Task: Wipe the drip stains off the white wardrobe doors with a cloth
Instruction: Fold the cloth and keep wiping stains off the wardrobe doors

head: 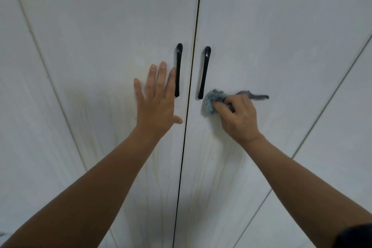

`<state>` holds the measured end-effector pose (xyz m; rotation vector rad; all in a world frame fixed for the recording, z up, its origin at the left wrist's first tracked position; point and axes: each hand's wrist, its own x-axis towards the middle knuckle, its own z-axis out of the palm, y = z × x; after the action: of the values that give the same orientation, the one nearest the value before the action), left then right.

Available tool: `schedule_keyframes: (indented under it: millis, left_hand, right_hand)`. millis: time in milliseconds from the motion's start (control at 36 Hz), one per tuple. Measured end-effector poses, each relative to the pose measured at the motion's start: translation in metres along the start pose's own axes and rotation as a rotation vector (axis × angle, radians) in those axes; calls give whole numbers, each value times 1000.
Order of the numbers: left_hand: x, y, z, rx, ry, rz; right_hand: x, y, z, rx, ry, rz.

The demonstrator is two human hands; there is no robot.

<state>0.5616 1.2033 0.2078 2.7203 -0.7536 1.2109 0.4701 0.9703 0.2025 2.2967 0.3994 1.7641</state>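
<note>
Two white wardrobe doors meet at a dark vertical gap. The left door point(104, 50) and the right door point(271, 42) each carry a black handle. My left hand point(156, 104) presses flat on the left door, fingers straight, beside the left handle point(178, 69). My right hand point(238, 118) grips a bunched grey-blue cloth point(211, 102) and holds it against the right door just below and right of the right handle point(204, 72). A loose end of the cloth trails to the right past my knuckles. Faint yellowish drip stains point(159, 177) run down both doors below my hands.
More white panels angle away at the far left point(24, 106) and far right point(342, 127). The two black handles stand out from the doors close to both hands.
</note>
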Motion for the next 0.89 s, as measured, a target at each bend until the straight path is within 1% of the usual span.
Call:
schedule_keyframes:
  millis: [111,167,194,222,306,361,444,528,583,639,667,694,722,833,889]
  left_hand:
    - [-1,-4,1,-6,5,17]
    - [-1,-3,1,-20,0,17]
    - [0,-2,1,-27,-3,12]
    - [0,-2,0,-31,-4,7]
    - [0,-1,1,-25,9,3]
    - [0,-1,2,-24,15,3]
    - [0,0,2,-33,14,-2]
    - [0,0,1,-35,3,-4]
    - [-1,-1,0,-45,-9,-3]
    - [-1,-2,-1,-42,-15,1]
    - [-1,-2,-3,-39,-20,7]
    - [-1,-2,-4,-37,-21,10]
    - [-3,-1,-4,-36,-15,9]
    - [-13,5,1,-57,10,-24]
    - [-18,10,5,-70,3,-37]
  right_hand:
    - [-44,-6,4,70,-214,-198]
    - [-44,-1,-1,98,-272,-257]
    - [-36,4,-3,101,-261,-247]
    - [-25,8,-7,95,-220,-197]
    - [14,25,-21,65,-42,46]
    - [28,33,-27,49,-14,109]
    - [18,32,-25,40,-26,109]
    - [-20,18,-15,32,-42,122]
    - [-53,7,-9,16,-129,31]
    - [-71,0,-9,41,-252,-71]
    - [-73,0,-11,66,-296,-85]
    - [-70,3,-16,90,-299,-78]
    - [-60,8,-22,111,-267,-48]
    - [-2,47,-58,77,-8,105]
    - [16,71,-66,9,31,146]
